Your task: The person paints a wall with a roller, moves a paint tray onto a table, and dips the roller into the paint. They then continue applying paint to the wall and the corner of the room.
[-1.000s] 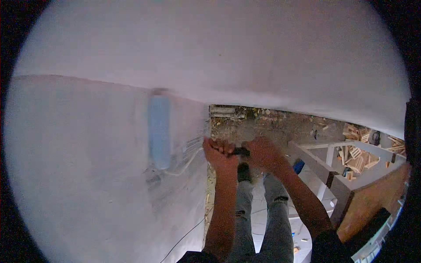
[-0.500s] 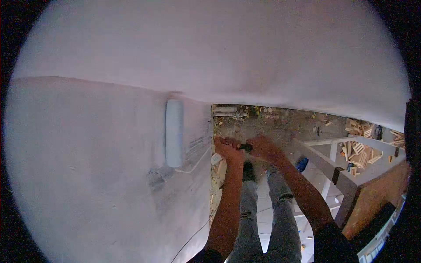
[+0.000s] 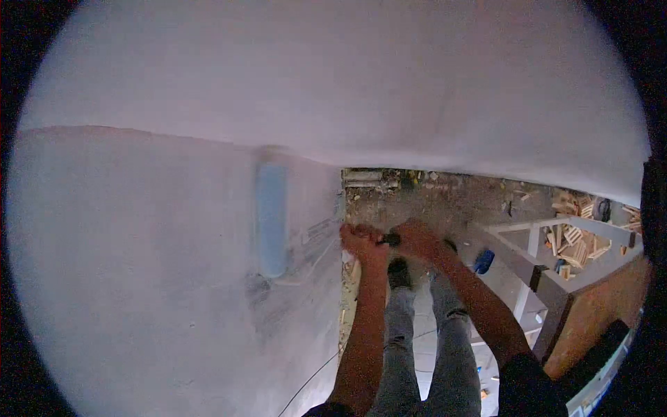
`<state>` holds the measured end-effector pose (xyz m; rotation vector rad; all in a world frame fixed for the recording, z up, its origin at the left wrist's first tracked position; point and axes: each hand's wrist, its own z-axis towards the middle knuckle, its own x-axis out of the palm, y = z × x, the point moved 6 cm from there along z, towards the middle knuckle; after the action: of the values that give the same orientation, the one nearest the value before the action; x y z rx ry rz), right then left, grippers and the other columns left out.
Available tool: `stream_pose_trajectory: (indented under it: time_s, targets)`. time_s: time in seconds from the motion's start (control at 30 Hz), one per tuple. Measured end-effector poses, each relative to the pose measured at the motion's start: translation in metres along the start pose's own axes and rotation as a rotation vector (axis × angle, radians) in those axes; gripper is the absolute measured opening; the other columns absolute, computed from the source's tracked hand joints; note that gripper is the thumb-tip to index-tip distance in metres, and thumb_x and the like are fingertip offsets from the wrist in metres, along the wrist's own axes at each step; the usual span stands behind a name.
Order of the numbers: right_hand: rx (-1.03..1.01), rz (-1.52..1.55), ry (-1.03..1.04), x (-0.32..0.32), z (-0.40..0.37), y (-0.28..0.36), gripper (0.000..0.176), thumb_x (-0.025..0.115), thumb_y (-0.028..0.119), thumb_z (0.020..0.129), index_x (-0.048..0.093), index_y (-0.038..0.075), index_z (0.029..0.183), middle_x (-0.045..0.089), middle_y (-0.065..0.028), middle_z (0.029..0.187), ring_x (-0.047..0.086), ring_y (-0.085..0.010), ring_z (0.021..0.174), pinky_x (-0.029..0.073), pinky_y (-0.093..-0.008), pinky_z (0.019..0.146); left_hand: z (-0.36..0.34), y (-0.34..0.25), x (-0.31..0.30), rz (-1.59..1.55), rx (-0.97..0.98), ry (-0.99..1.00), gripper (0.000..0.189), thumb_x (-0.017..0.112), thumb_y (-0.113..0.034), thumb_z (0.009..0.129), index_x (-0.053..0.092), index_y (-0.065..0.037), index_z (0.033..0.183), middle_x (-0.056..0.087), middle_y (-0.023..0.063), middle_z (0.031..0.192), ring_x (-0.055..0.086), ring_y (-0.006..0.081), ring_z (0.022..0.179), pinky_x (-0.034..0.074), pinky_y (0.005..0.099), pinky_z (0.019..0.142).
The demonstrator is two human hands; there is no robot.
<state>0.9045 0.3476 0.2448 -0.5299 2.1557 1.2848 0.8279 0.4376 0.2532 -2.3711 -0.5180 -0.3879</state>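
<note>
A long paint roller [image 3: 272,219], pale blue and blurred, lies against the whitish wall [image 3: 174,278] left of my hands. Its thin wire frame runs faintly from the lower end toward my hands. My left hand [image 3: 363,240] is closed round the roller's handle near the wall's edge. Just to its right, my right hand [image 3: 415,240] is closed round the same handle. A short dark piece of the handle [image 3: 390,240] shows between the two hands.
A metal frame table [image 3: 552,278] with a brown side panel stands at the right. Wooden pieces [image 3: 573,240] are heaped beyond it. A blue object [image 3: 484,261] lies on the floor near my feet. A thin cable [image 3: 306,382] hangs at the lower middle.
The roller has shifted slightly left and down in the view and looks more blurred. Both hands keep their hold on the handle, and the whole view has shifted a little.
</note>
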Motion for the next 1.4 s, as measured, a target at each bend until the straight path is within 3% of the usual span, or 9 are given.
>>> stream_pose_trajectory:
  time_s: [0.13, 0.43, 0.53, 0.77, 0.97, 1.07, 1.27, 1.33, 1.4]
  targets:
    - [0.011, -0.089, -0.111, -0.007, -0.008, -0.015, 0.027, 0.058, 0.032, 0.076, 0.063, 0.008, 0.087, 0.063, -0.0159, 0.078, 0.062, -0.033, 0.076, 0.049, -0.048, 0.07, 0.012, 0.024, -0.01, 0.108, -0.07, -0.164, 0.031, 0.041, -0.035, 0.089, 0.033, -0.017, 0.065, 0.032, -0.0005, 0.049, 0.03, 0.0149, 0.036, 0.03, 0.0303, 0.034]
    - [-0.022, -0.001, -0.041, -0.076, -0.047, 0.067, 0.03, 0.063, 0.032, 0.071, 0.063, 0.008, 0.088, 0.062, -0.0152, 0.076, 0.061, -0.0348, 0.075, 0.048, -0.0475, 0.068, -0.077, -0.058, 0.038, -0.038, 0.033, 0.295, 0.042, 0.039, -0.038, 0.092, 0.033, -0.015, 0.057, 0.029, -0.0009, 0.045, 0.021, 0.0122, 0.034, 0.026, 0.0309, 0.034]
    - [0.026, -0.006, -0.012, -0.072, -0.038, 0.06, 0.028, 0.063, 0.031, 0.07, 0.063, 0.008, 0.085, 0.062, -0.0152, 0.075, 0.061, -0.0353, 0.074, 0.048, -0.0474, 0.068, -0.058, -0.042, 0.027, -0.012, 0.025, 0.072, 0.041, 0.039, -0.036, 0.092, 0.033, -0.015, 0.058, 0.027, -0.001, 0.045, 0.022, 0.0116, 0.035, 0.025, 0.0297, 0.034]
    - [0.056, -0.08, -0.042, -0.027, -0.035, 0.012, 0.029, 0.059, 0.033, 0.075, 0.062, 0.008, 0.089, 0.061, -0.0171, 0.08, 0.059, -0.0346, 0.08, 0.048, -0.0476, 0.072, -0.022, -0.001, 0.003, 0.022, -0.037, 0.107, 0.032, 0.044, -0.036, 0.089, 0.036, -0.017, 0.065, 0.033, -0.0016, 0.047, 0.03, 0.0124, 0.036, 0.03, 0.0291, 0.035]
    - [-0.093, -0.089, -0.177, -0.048, -0.034, 0.022, 0.025, 0.062, 0.028, 0.072, 0.062, 0.006, 0.085, 0.061, -0.0175, 0.07, 0.06, -0.0355, 0.069, 0.049, -0.046, 0.066, -0.027, -0.006, 0.016, -0.034, -0.02, 0.144, 0.032, 0.043, -0.034, 0.09, 0.035, -0.017, 0.064, 0.032, -0.002, 0.046, 0.029, 0.0123, 0.035, 0.03, 0.0285, 0.034]
    - [0.038, -0.1, -0.071, -0.051, -0.035, 0.026, 0.029, 0.063, 0.031, 0.073, 0.061, 0.006, 0.087, 0.061, -0.0174, 0.072, 0.06, -0.035, 0.071, 0.048, -0.0459, 0.068, -0.023, 0.0, 0.012, -0.079, -0.063, 0.195, 0.032, 0.043, -0.033, 0.091, 0.035, -0.017, 0.065, 0.032, -0.0022, 0.047, 0.028, 0.0126, 0.035, 0.03, 0.0289, 0.035]
    - [0.009, -0.063, -0.074, -0.049, -0.037, 0.022, 0.035, 0.064, 0.034, 0.074, 0.059, 0.006, 0.093, 0.061, -0.0176, 0.077, 0.06, -0.0345, 0.077, 0.047, -0.0448, 0.072, -0.024, 0.002, 0.012, -0.001, -0.027, 0.103, 0.035, 0.043, -0.035, 0.091, 0.035, -0.016, 0.063, 0.032, -0.0015, 0.047, 0.028, 0.0134, 0.036, 0.028, 0.0297, 0.036]
    - [-0.07, 0.122, -0.054, -0.052, -0.031, 0.019, 0.041, 0.064, 0.037, 0.074, 0.057, 0.005, 0.099, 0.061, -0.0169, 0.08, 0.06, -0.0342, 0.08, 0.047, -0.0439, 0.073, -0.02, 0.006, 0.013, 0.016, -0.021, 0.001, 0.039, 0.042, -0.037, 0.092, 0.033, -0.015, 0.06, 0.027, -0.0011, 0.046, 0.024, 0.0125, 0.036, 0.024, 0.0296, 0.033]
    - [-0.041, 0.314, 0.023, -0.05, -0.026, 0.001, 0.046, 0.063, 0.04, 0.076, 0.055, 0.006, 0.105, 0.061, -0.016, 0.085, 0.06, -0.0337, 0.083, 0.048, -0.0431, 0.075, -0.01, 0.013, 0.012, -0.001, 0.002, 0.084, 0.039, 0.043, -0.036, 0.091, 0.032, -0.015, 0.06, 0.027, -0.0013, 0.047, 0.023, 0.0121, 0.036, 0.023, 0.0288, 0.033]
